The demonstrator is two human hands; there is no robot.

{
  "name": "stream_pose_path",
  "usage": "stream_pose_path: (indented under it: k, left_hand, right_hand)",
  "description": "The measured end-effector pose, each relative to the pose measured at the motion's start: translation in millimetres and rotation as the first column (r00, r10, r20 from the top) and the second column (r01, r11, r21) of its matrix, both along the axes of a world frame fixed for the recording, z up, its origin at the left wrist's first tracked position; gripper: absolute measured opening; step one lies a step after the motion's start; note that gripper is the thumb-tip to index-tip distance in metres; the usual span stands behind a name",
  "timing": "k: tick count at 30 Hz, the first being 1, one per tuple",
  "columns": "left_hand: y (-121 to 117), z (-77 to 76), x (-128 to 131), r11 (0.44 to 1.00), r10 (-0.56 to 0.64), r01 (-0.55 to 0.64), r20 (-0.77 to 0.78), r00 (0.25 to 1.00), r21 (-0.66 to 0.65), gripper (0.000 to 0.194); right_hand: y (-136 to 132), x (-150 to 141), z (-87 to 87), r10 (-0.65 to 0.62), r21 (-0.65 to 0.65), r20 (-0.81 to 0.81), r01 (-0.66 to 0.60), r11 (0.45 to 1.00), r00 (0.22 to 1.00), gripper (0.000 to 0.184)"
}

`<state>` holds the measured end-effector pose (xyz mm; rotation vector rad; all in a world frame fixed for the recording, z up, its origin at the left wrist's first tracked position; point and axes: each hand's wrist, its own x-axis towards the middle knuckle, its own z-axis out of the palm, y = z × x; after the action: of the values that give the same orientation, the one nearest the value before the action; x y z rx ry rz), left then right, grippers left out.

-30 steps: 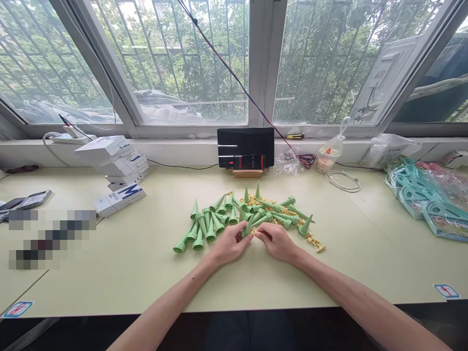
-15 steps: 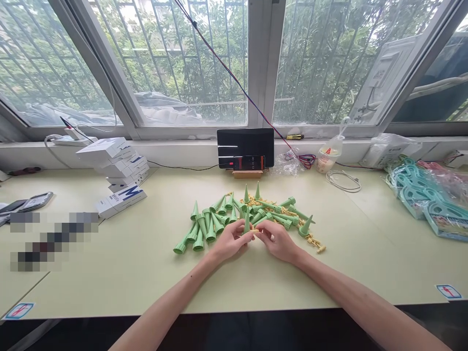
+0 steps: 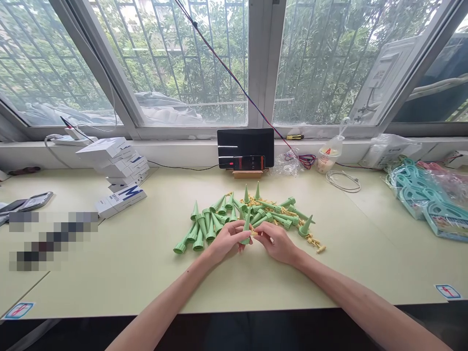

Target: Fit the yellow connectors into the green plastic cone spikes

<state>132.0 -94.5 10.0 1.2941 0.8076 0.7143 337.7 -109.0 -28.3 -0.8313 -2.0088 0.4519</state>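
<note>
My left hand (image 3: 229,239) is closed on a green plastic cone spike (image 3: 247,224), which it holds nearly upright with the tip pointing up. Beside it, my right hand (image 3: 277,241) pinches a small yellow plastic piece (image 3: 254,233) at the cone's right side; whether the two parts touch, I cannot tell. Just beyond both hands lies a heap of green cone spikes (image 3: 202,225), some standing and most lying over one another. Yellow plastic pieces (image 3: 315,242) are mixed in and trail out at the heap's right end.
A tablet with a phone (image 3: 249,162) before it stands by the window. White boxes (image 3: 122,163) are stacked at the left. Bagged teal plastic items (image 3: 413,190) lie at the right. A bagged cup (image 3: 328,158) and a coiled white cable (image 3: 342,181) sit at the back right.
The cone in my left hand has dropped slightly, and more of its lower part shows below the thumb. My right hand stays almost in place with the yellow piece.
</note>
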Motion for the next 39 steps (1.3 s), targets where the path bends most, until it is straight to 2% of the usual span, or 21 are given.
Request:
stream_pose_path:
  k: [6,15,39]
  left_hand:
    - [0.3,0.6,-0.5,0.999,-0.003,0.004,0.028,1.000,-0.040,0.030]
    - [0.7,-3.2,-1.1,1.000,-0.016,0.016,0.032,0.999,0.000,0.027]
    - [-1.9,1.3,0.3,1.000,-0.029,0.029,0.013,1.000,0.013,0.031]
  right_hand:
    - [-0.3,0.4,-3.1,-0.001,0.018,-0.003,0.001,1.000,1.000,0.016]
    - [-1.9,-0.5,-1.4,0.006,-0.006,-0.006,-0.006,1.000,1.000,0.019]
    - [-2.9,0.8,1.5,0.046,-0.030,0.028,-0.045,0.999,0.999,0.029]
